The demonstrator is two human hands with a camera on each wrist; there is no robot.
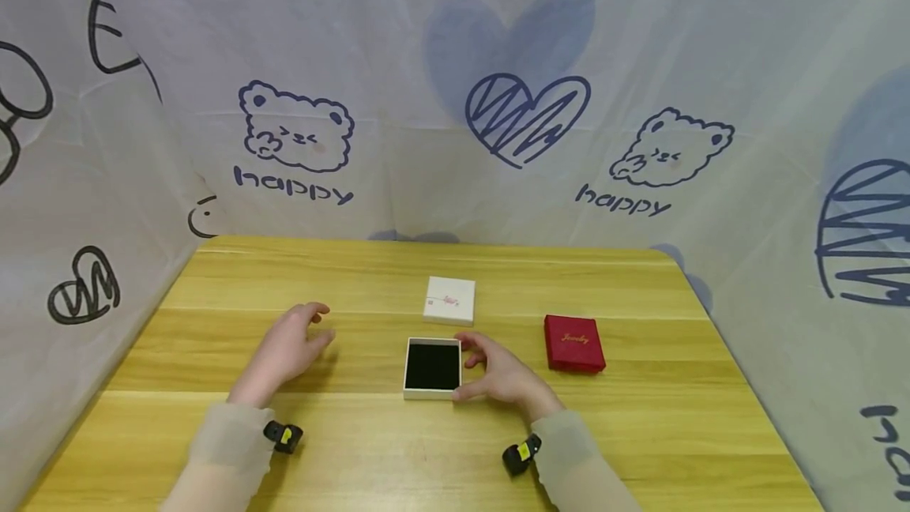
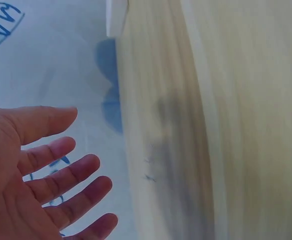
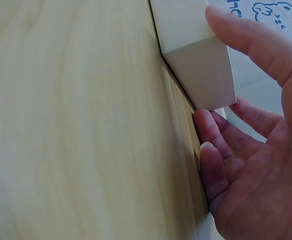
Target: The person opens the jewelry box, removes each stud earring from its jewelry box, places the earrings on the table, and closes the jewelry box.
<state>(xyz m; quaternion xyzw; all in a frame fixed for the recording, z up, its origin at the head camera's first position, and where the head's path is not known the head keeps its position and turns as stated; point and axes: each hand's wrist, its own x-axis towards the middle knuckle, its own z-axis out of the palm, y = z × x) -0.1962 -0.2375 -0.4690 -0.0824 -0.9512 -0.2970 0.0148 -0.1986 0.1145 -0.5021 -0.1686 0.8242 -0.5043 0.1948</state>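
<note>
Here, right hand (image 1: 499,376) pinches white box (image 1: 429,395), left hand (image 1: 286,346) relaxed; black lining (image 1: 433,367) head view only.

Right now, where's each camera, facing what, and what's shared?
Head: on the head, facing forward and down over the table and open white box; left hand, right hand and sleeves show.
Left wrist: on that wrist, facing left fingers, table and backdrop.
Right wrist: on that wrist, facing right thumb and fingers at the box.
Head and right wrist share the right hand gripping the box.
</note>
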